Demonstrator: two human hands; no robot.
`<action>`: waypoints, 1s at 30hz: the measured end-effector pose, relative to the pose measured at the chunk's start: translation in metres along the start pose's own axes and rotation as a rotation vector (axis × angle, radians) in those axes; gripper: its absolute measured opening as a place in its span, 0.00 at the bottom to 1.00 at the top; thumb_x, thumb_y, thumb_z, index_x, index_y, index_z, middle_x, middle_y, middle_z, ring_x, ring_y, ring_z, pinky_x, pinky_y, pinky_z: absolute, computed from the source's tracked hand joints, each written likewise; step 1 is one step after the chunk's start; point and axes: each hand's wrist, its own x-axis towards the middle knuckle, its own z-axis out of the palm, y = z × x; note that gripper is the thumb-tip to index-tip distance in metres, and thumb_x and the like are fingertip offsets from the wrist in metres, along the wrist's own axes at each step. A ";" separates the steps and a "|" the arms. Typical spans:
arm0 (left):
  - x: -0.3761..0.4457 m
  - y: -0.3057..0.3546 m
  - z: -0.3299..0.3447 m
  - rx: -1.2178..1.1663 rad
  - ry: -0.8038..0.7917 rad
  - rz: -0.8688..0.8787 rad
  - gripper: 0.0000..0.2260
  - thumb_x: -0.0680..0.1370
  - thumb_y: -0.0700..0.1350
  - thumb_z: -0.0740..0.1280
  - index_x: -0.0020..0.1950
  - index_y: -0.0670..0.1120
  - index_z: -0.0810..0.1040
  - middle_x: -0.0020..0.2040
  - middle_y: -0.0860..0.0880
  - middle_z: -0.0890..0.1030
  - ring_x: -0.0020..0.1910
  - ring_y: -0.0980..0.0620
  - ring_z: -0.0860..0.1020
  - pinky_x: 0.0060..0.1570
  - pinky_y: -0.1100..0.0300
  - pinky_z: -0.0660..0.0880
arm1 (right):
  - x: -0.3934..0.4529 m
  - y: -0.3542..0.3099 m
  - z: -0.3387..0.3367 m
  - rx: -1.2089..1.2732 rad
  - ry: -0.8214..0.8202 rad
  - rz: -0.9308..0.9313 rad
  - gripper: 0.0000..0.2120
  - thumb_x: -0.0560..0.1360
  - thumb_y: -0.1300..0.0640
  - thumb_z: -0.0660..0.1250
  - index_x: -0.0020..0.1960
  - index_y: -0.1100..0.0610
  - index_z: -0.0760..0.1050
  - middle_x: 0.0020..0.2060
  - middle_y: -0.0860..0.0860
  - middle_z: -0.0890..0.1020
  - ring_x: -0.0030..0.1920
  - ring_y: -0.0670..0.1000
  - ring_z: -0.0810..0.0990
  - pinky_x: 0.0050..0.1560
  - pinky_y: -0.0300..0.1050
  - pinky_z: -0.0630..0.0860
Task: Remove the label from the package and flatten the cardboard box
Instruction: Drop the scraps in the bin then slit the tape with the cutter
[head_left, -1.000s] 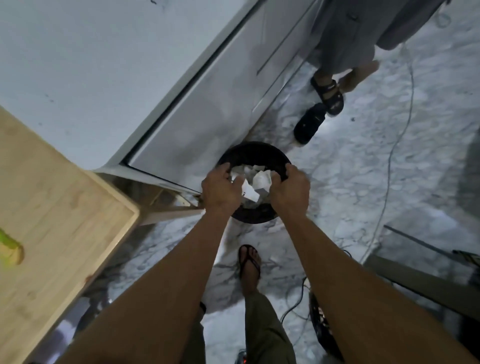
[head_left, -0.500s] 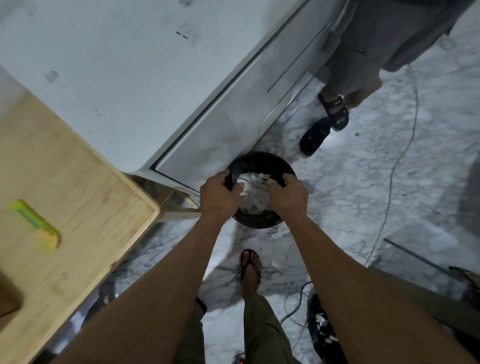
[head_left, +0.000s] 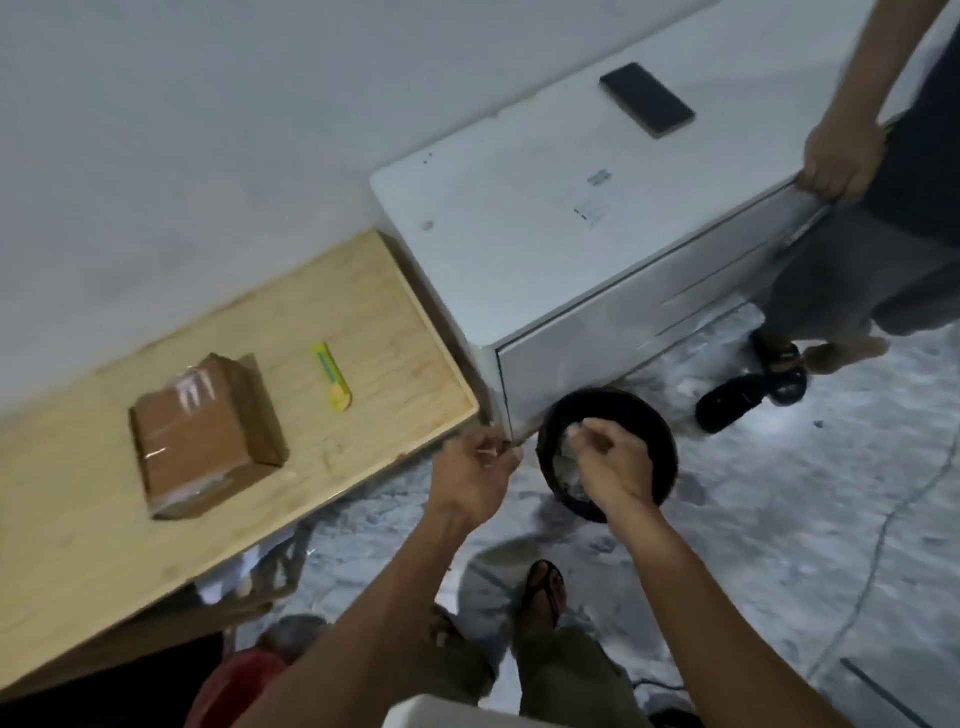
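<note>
Taped cardboard box (head_left: 205, 434) at left of frame on tabletop (head_left: 374, 312); probably light, stiff, slick tape, best gripped by edges. Right hand (head_left: 613, 467) curled over bin (head_left: 660, 431), left hand (head_left: 475, 473) loosely closed, contents unclear.

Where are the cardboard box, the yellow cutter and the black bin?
cardboard box (head_left: 200, 436): head view, middle of its taped top face.
yellow cutter (head_left: 332, 382): head view, middle of its body.
black bin (head_left: 662, 434): head view, right side of its rim.
</note>
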 end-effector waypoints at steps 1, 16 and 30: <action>-0.008 -0.008 -0.016 -0.006 0.034 -0.018 0.11 0.76 0.47 0.74 0.57 0.46 0.82 0.48 0.52 0.83 0.47 0.50 0.82 0.47 0.57 0.79 | -0.009 -0.009 0.010 0.011 -0.036 -0.028 0.17 0.77 0.51 0.68 0.62 0.58 0.78 0.53 0.51 0.82 0.50 0.48 0.78 0.56 0.43 0.74; -0.119 -0.172 -0.177 -0.164 0.433 -0.164 0.16 0.77 0.51 0.72 0.60 0.44 0.82 0.52 0.52 0.84 0.50 0.55 0.81 0.49 0.59 0.74 | -0.138 -0.067 0.172 -0.193 -0.439 -0.300 0.12 0.76 0.56 0.69 0.58 0.58 0.79 0.53 0.53 0.83 0.53 0.50 0.81 0.56 0.42 0.75; -0.052 -0.214 -0.251 -0.128 0.715 -0.277 0.25 0.78 0.56 0.69 0.71 0.44 0.75 0.65 0.43 0.79 0.61 0.45 0.78 0.55 0.52 0.75 | -0.088 -0.126 0.297 -0.400 -0.410 -0.390 0.11 0.79 0.56 0.66 0.60 0.58 0.78 0.58 0.52 0.82 0.56 0.52 0.80 0.54 0.39 0.72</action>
